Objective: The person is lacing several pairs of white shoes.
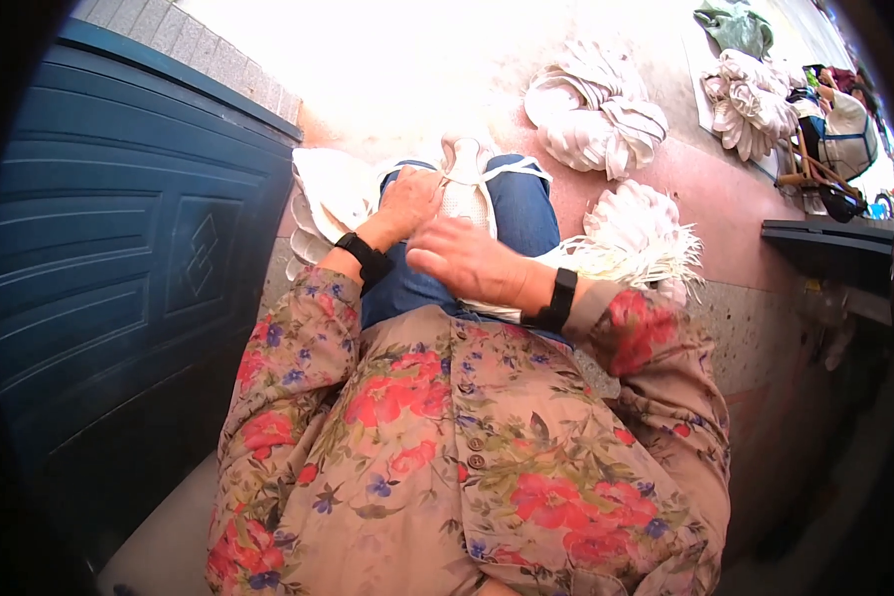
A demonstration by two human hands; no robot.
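A white shoe (466, 202) rests between my denim-covered knees, its toe pointing away from me. A white shoelace (516, 169) trails from it across my right knee. At the shoe's left side my left hand (408, 206) is closed, fingertips pinched at the lacing edge; the exact piece of lace between them is hard to see. My right hand (464, 258) lies over the near end of the shoe, its fingers curled in toward the left hand. What those right fingers hold, if anything, is hidden.
Bundles of white shoe pieces (601, 114) lie on the floor ahead to the right, and another pile (636, 223) with loose laces sits by my right knee. More white pieces (333, 189) are at my left. A dark blue door (89, 238) stands close on the left.
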